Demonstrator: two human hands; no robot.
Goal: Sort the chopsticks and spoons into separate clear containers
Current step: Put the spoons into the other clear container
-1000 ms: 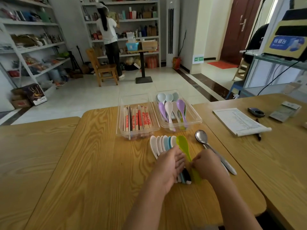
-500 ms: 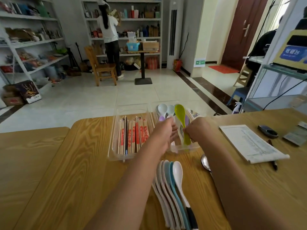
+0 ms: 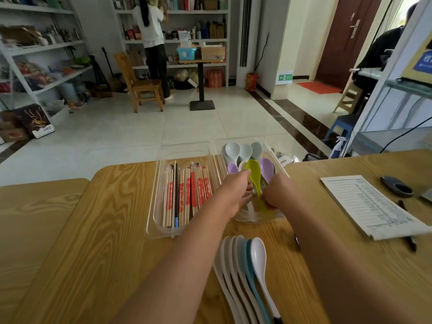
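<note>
Both my hands reach into the right clear container (image 3: 279, 160), which holds pale blue, white and purple spoons (image 3: 245, 150). My right hand (image 3: 279, 194) grips the handle of a lime green spoon (image 3: 254, 174) that lies low over the other spoons. My left hand (image 3: 235, 192) has its fingers closed against the spoon's neck. The left clear container (image 3: 184, 147) holds several paper-wrapped chopsticks (image 3: 187, 195) and one dark pair. A row of white and blue spoons (image 3: 245, 265) lies overlapped on the wooden table (image 3: 105, 230), between my forearms.
A metal spoon (image 3: 296, 239) is mostly hidden behind my right forearm. A paper pad (image 3: 371, 204), a pen (image 3: 408, 239) and a dark small device (image 3: 396, 187) lie at the right. A second table (image 3: 35, 218) adjoins on the left. A person stands at the far shelves.
Both hands lifted the green spoon from the row on the table, carried it forward, and have now lowered it into the right container. The camera has tilted and moved closer.
</note>
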